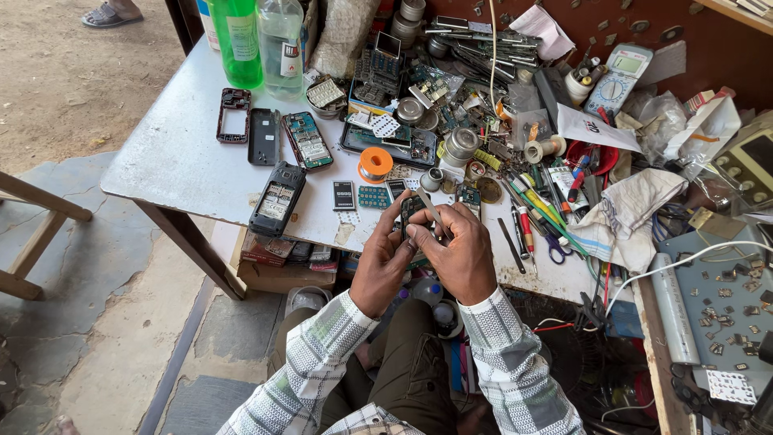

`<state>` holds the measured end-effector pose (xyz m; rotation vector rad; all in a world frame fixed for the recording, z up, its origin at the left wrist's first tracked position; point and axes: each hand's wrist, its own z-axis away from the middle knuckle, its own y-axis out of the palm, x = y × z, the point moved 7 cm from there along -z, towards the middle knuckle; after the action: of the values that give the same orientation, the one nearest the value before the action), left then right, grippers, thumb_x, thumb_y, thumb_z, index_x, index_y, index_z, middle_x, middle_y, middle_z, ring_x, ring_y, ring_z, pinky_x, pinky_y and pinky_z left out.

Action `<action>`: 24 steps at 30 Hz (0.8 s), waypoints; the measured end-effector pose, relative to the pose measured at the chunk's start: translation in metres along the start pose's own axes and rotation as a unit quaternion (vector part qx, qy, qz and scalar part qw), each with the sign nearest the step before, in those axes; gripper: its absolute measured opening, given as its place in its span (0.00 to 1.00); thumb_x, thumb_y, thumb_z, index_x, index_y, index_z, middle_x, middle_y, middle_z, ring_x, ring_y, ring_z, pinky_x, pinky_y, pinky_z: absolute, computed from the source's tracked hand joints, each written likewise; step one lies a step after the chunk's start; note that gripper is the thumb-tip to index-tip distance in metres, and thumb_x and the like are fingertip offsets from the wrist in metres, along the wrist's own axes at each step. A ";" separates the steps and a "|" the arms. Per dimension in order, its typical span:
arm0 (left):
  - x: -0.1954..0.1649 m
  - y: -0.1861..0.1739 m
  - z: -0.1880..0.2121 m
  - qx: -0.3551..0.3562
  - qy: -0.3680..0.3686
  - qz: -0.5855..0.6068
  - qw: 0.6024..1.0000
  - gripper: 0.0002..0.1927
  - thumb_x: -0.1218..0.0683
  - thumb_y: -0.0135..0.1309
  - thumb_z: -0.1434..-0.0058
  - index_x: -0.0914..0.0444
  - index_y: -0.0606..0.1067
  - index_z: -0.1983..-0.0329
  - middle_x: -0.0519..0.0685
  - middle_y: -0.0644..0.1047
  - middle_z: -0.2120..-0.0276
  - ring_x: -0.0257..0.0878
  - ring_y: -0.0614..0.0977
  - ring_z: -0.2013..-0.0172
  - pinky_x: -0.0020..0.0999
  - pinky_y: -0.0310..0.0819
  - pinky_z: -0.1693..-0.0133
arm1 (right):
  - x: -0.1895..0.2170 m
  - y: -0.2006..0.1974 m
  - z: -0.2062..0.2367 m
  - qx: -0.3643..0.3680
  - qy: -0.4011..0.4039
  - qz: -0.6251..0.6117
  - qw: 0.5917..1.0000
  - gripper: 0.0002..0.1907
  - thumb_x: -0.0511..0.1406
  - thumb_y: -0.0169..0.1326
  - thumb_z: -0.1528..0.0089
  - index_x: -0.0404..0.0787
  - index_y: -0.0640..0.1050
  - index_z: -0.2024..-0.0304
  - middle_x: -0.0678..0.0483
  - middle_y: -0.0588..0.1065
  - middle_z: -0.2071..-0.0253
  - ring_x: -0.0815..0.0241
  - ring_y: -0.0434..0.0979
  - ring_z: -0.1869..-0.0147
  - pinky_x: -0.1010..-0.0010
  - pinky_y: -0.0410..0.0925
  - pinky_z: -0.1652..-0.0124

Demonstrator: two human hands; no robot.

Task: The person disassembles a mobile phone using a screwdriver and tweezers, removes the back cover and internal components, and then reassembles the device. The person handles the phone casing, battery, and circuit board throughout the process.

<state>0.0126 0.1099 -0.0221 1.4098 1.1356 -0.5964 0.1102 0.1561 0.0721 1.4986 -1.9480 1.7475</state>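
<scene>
Left hand curled around a small dark phone part, held just off the counter's near edge, over the lap. Right hand closed in a pinch on thin metal tweezers, tips angled up-left and touching the part. Both hands pressed together, thumbs close. What kind of part it is: cannot tell, mostly hidden by fingers.

White counter right in front of the hands. Near its front edge, left of the hands: black phone body lying open, back up, then a small black battery and a blue keypad board. Orange solder spool just behind those. Further back toward the left: dark red phone frame, black back cover, green circuit board, side by side. Green plastic bottle and clear bottle upright at the far edge.

Right of the hands along the front edge: pens and screwdrivers in a loose pile, blue-handled scissors, crumpled white cloth. Multimeter at the far right corner. Centre back is a dense heap of boards and metal tins.
</scene>
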 end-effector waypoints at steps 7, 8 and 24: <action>-0.003 0.002 0.001 0.002 0.006 0.003 1.000 0.36 0.65 0.43 0.29 0.57 0.50 0.20 0.47 0.78 0.62 0.26 0.75 0.62 0.20 0.70 0.58 | 0.000 0.001 0.001 -0.004 -0.006 -0.011 1.000 0.09 0.38 0.66 0.41 0.42 0.84 0.61 0.59 0.66 0.73 0.67 0.65 0.74 0.71 0.62 0.73; -0.004 0.002 0.001 0.003 0.008 -0.005 1.000 0.36 0.65 0.43 0.29 0.57 0.50 0.19 0.48 0.77 0.62 0.26 0.74 0.62 0.21 0.69 0.58 | 0.000 0.001 0.000 0.001 -0.003 -0.013 1.000 0.09 0.37 0.66 0.41 0.42 0.83 0.61 0.59 0.66 0.73 0.67 0.65 0.74 0.71 0.62 0.73; 0.007 -0.003 0.000 -0.012 0.004 -0.019 1.000 0.38 0.67 0.44 0.31 0.56 0.52 0.19 0.50 0.77 0.65 0.26 0.70 0.67 0.19 0.63 0.64 | -0.010 0.012 -0.002 0.023 -0.085 -0.013 0.996 0.10 0.36 0.62 0.37 0.37 0.78 0.58 0.56 0.72 0.64 0.63 0.72 0.65 0.69 0.68 0.63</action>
<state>0.0125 0.1111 -0.0298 1.3744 1.1738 -0.6024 0.1056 0.1619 0.0580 1.7329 -1.9679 1.7181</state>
